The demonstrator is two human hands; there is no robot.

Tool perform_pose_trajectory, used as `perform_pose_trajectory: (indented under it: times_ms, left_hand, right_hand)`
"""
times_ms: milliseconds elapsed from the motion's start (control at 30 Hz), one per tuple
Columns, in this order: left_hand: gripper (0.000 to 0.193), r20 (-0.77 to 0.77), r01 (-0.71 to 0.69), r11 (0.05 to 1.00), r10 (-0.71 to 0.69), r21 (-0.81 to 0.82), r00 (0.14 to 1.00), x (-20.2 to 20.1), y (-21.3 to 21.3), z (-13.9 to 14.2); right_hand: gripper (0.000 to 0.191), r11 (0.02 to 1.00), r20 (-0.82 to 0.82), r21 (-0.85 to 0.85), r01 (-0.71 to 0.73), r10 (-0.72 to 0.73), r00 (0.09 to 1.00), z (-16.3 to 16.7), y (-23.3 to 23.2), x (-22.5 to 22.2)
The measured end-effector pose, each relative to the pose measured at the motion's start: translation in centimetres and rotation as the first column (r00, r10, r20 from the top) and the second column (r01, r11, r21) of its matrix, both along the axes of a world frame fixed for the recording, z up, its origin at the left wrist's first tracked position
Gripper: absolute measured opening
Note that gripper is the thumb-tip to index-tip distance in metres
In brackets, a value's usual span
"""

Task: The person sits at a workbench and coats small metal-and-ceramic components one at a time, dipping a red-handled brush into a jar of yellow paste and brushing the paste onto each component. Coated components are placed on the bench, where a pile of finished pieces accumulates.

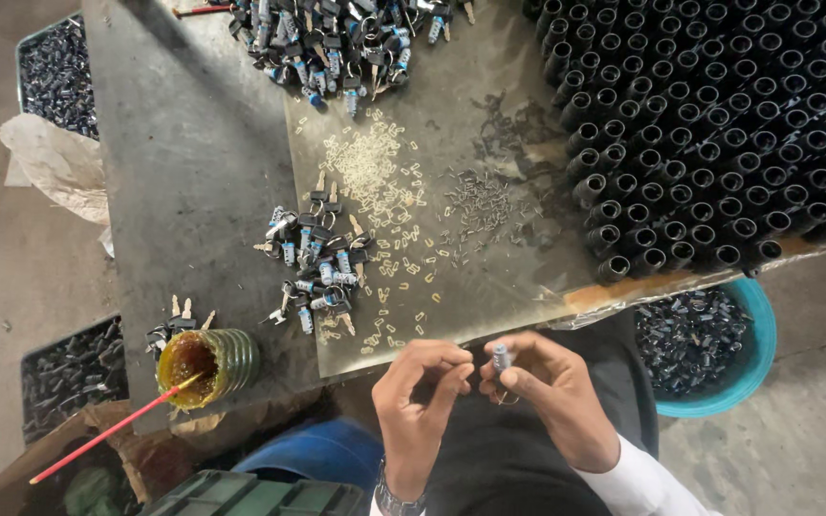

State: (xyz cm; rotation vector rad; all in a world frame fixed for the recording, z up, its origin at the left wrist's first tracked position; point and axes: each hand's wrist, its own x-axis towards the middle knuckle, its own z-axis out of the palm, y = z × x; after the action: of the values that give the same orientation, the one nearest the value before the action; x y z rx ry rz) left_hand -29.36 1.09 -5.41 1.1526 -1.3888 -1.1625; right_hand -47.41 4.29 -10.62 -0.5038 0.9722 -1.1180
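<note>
My right hand (549, 394) grips a small metal lock cylinder (501, 357) upright between thumb and fingers, just off the near edge of the workbench (193, 162). My left hand (417, 401) is beside it, fingertips pinched together and touching near the cylinder's side; whether it holds a tiny part cannot be told. On the bench ahead lie a small heap of keys with lock cylinders (315, 263), scattered small brass wafers (375, 182) and a patch of tiny dark springs (478, 203).
A large block of upright black tubes (719, 124) fills the right of the bench. A bigger key pile (336, 38) lies far. A grease jar (205, 363) with a red stick (107, 435) stands near left. A teal tub (719, 344) and dark crates (54, 72) hold parts.
</note>
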Motion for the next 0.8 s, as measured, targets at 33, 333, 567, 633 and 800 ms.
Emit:
perform_pose_trajectory:
  times_ms: [33, 333, 567, 633, 800]
  left_hand:
    - [0.010, -0.001, 0.007, 1.000, -0.007, -0.009, 1.000, -0.1, 0.0, 0.0]
    - [0.013, -0.013, 0.006, 1.000, -0.006, -0.021, 1.000, -0.3, 0.2, -0.1]
    - [0.015, -0.021, 0.023, 0.999, -0.024, -0.040, 0.999, -0.4, 0.5, 0.0]
    - [0.015, -0.022, 0.031, 0.998, -0.032, -0.051, 0.999, -0.5, 0.5, 0.0]
    - [0.015, 0.004, 0.030, 0.998, -0.030, -0.049, 1.000, -0.5, 0.5, 0.1]
  right_hand:
    - [0.030, 1.000, 0.022, -0.010, 0.007, -0.007, 1.000, -0.1, 0.1, 0.0]
    - [0.024, 0.996, 0.095, -0.093, 0.016, -0.007, 0.995, 0.7, 0.3, 0.0]
    - [0.020, 0.994, 0.130, -0.110, 0.017, -0.002, 0.991, 1.1, 0.3, 0.0]
    - [0.020, 0.993, 0.134, -0.114, 0.008, 0.008, 0.991, 1.1, 0.3, 0.0]
    - [0.018, 0.995, 0.134, -0.096, -0.014, 0.027, 0.991, 1.0, 0.3, 0.1]
